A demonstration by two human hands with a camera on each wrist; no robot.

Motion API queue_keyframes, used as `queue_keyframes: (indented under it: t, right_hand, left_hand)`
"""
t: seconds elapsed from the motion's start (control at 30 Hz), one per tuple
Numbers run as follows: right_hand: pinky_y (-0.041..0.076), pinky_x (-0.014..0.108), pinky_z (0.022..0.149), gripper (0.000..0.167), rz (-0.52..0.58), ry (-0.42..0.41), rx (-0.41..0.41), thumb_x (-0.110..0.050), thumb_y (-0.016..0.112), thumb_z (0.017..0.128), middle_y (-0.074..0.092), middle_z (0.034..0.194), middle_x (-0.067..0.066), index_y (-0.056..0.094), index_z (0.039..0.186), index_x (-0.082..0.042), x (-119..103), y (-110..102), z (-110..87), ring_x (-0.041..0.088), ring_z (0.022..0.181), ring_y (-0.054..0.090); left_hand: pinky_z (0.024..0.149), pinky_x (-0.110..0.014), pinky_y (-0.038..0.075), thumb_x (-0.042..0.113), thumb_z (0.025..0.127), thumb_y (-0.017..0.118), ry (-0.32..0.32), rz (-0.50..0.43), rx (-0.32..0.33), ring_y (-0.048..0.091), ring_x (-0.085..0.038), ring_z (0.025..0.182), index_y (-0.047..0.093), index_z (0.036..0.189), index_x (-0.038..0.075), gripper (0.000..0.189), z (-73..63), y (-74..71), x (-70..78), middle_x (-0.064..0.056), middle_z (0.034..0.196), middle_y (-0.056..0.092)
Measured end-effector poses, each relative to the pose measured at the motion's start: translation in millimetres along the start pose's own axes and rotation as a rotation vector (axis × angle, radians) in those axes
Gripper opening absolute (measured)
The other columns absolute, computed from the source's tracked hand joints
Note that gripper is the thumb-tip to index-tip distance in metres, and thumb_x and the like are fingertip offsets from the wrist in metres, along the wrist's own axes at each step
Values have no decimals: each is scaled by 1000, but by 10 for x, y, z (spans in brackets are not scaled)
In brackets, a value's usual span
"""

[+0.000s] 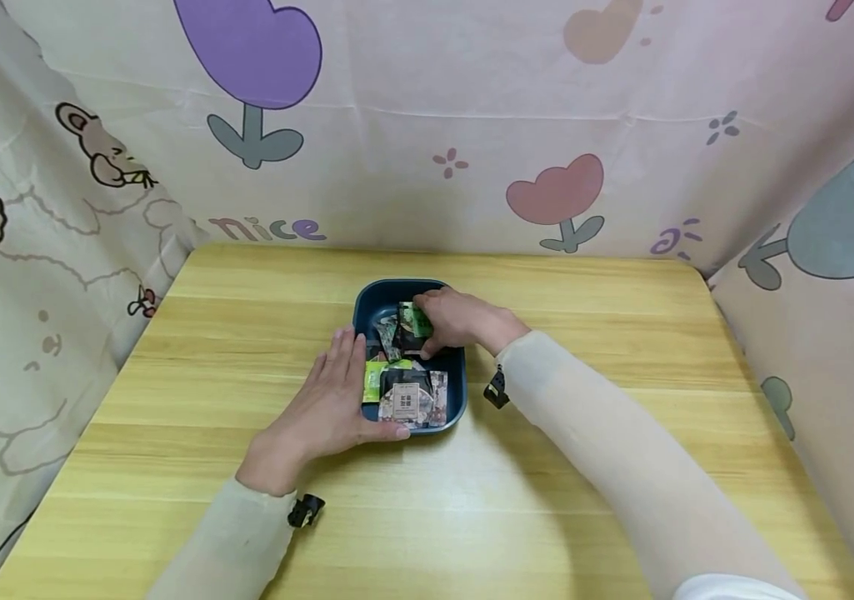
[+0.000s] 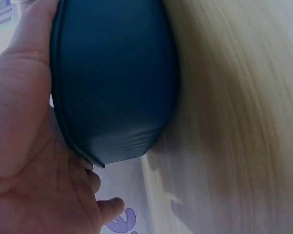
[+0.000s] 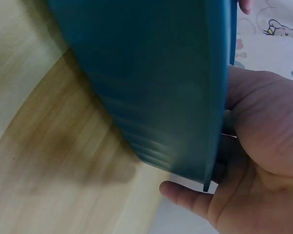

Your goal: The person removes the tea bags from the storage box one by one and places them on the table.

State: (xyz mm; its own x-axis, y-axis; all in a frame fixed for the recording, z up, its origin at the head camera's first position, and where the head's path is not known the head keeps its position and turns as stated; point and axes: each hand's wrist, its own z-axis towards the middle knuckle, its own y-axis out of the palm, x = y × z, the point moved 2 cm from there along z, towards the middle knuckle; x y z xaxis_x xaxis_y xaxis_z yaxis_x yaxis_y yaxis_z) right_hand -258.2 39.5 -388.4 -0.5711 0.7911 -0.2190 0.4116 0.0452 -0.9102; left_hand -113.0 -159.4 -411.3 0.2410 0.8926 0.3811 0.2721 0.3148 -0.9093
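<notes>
A dark blue plastic basin (image 1: pixel 458 400) stands on the table, with several small printed sachets inside. My left hand (image 1: pixel 329 408) lies along its left rim, fingers straight and thumb stretched over the near rim. The left wrist view shows the palm (image 2: pixel 24 146) against the basin's outer wall (image 2: pixel 117 73). Reaching over the right rim, my right hand (image 1: pixel 460 319) holds a black and green sachet (image 1: pixel 410 329) between thumb and fingers. Nearer lie a grey-black sachet with a pale label (image 1: pixel 407 400) and a yellow-green sachet (image 1: pixel 372 381). In the right wrist view, the rim hides most right fingertips.
The wood-grain table (image 1: pixel 247 333) reaches back to a printed cloth (image 1: pixel 397 183), which also hangs at both sides. A small black device (image 1: pixel 307 510) sits at the left wrist, and another black device (image 1: pixel 496 389) at the right.
</notes>
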Motion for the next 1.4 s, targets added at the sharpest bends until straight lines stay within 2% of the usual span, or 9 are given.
queue_keyframes:
  t: [0.27, 0.8, 0.93, 1.17, 1.4]
  right_hand:
    - [36, 47, 125, 101, -31, -27, 44, -48, 86, 87, 43, 163, 18, 37, 163, -4, 27, 20, -3, 37, 150, 40]
    - [47, 46, 115, 96, 4, -42, 205, -50, 84, 83, 46, 152, 16, 40, 154, -5, -13, 24, -68, 33, 137, 46]
    - [50, 45, 110, 94, 26, -66, 236, -48, 83, 83, 48, 146, 16, 40, 153, -3, -12, -4, -93, 30, 127, 49]
    - [51, 45, 107, 95, 92, -86, 244, -46, 83, 83, 47, 144, 15, 38, 153, -3, 23, -107, -163, 28, 123, 49]
    - [50, 42, 107, 91, 208, -81, 251, -40, 84, 83, 45, 142, 14, 38, 152, -3, 207, -277, -301, 25, 119, 49]
  left_hand:
    - [131, -63, 6, 91, 74, 67, 0, -2, -4, -14, -35, 164, -3, 167, -1, 149, 30, 6, 5, -21, 175, -16]
    - [130, -64, 6, 88, 72, 72, -23, -22, -29, -11, -37, 164, -4, 167, -2, 152, 27, -32, -15, -20, 175, -17]
    - [130, -65, 6, 84, 72, 76, -24, -25, -33, -10, -38, 164, -2, 167, -2, 151, 34, -61, -37, -20, 175, -16]
    - [130, -64, 5, 84, 71, 77, -35, -38, -41, -11, -37, 164, 0, 168, -2, 151, 33, -73, -48, -19, 176, -15]
    - [131, -63, 4, 84, 70, 78, -41, -54, -51, -12, -35, 164, -3, 168, 0, 152, 46, -44, -24, -18, 176, -16]
